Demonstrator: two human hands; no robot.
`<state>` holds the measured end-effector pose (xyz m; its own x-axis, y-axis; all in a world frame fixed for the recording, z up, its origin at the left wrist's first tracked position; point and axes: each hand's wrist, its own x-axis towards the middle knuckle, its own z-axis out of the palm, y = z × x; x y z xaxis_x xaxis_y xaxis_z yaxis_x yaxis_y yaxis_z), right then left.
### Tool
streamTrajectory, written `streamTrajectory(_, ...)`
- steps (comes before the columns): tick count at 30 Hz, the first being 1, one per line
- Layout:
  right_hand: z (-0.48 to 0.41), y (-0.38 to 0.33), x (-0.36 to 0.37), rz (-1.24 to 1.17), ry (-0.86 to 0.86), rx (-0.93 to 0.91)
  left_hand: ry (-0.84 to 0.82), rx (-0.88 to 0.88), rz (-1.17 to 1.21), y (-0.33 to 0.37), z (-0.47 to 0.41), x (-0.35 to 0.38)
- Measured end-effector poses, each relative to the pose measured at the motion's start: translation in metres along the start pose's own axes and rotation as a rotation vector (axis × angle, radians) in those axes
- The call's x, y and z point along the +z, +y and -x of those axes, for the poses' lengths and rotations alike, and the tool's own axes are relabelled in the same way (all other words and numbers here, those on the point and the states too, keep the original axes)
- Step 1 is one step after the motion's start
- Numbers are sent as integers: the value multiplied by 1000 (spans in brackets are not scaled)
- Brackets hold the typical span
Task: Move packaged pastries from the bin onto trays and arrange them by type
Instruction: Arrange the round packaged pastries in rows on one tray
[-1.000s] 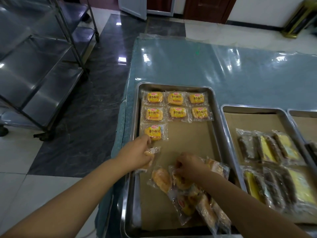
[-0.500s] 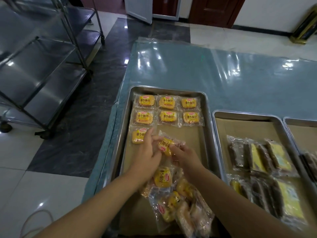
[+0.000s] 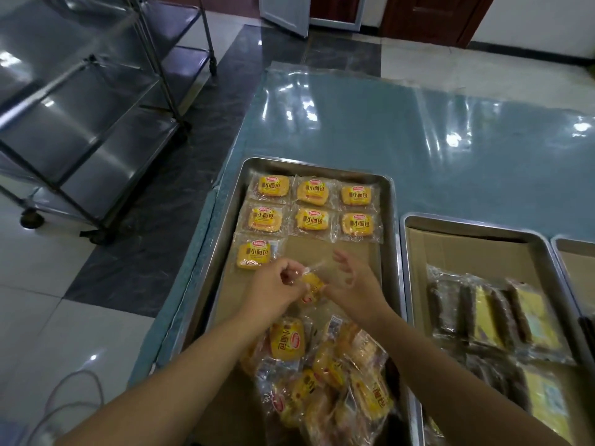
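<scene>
Head view: the left hand pinches a corner of a small yellow packet, held just above the bare liner of the left tray. The right hand is at the packet's other side with its fingers spread; it is blurred, so I cannot tell whether it grips.

The open slot lies just beside the lone packet that starts the third row, below six arranged packets. The slippery film could slide out of a one-corner pinch, so the packet may land skewed or face down. A hasty set-down could also nudge the lone packet and spoil the row. The left forearm passes over the loose pile at the tray's near end, and a drag of the arm might push packets over the rim (that rim looks low).

On the counter a middle tray just to the right holds dark and yellow bars, and a third tray shows at the edge. A steel rack stands on the floor to the left, with a cable nearer. No bin is in view. Nothing blocks the slot itself.
</scene>
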<state>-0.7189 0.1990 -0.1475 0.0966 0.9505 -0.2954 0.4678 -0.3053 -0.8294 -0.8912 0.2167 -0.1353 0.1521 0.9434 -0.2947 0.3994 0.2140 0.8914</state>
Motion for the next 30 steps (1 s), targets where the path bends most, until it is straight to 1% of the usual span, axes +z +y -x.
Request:
streamTrajectory(1,-2,-1,0,49,-37,-52,-8,23,-26,0,-1,4)
streamTrajectory(3,-4,-2,2,58,-61,-85,-20,74,-56,1,-4,10)
streamTrajectory(5,-5,-1,4,23,6,-52,21,124,-92,2,-7,13)
streamTrajectory(7,-8,2,8,-104,117,82,155,166,-201,-1,-11,11)
streamTrajectory(9,-12,7,12,-315,218,274,267,192,-352,-8,-14,5)
streamTrajectory(11,-13,10,16,-479,237,412,262,205,-565,-20,-17,-3)
streamTrajectory(13,-14,13,19,-533,215,465,197,230,-771,-34,-22,-10)
streamTrajectory(14,-15,14,20,-515,190,475,162,244,-854,-41,-24,-13)
streamTrajectory(15,-14,15,20,-450,163,463,127,254,-931,-46,-25,-15)
streamTrajectory(16,-13,16,20,-296,153,413,94,263,-998,-50,-27,-17)
streamTrajectory(17,-13,17,19,-43,169,326,69,272,-1049,-54,-28,-18)
streamTrajectory(19,-12,20,18,512,278,54,35,276,-1094,-60,-29,-19)
streamTrajectory(20,-13,19,19,673,298,-84,24,269,-1097,-63,-29,-20)
streamTrajectory(21,-15,17,22,754,265,-186,16,262,-1098,-66,-29,-21)
streamTrajectory(23,-19,16,27,817,132,-297,9,259,-1099,-70,-28,-22)
streamTrajectory(25,-25,16,33,853,43,-322,19,276,-1097,-74,-29,-22)
streamTrajectory(27,-31,13,37,824,31,-288,23,286,-1094,-77,-30,-22)
streamTrajectory(30,-40,7,45,769,61,-252,28,310,-1085,-81,-31,-22)
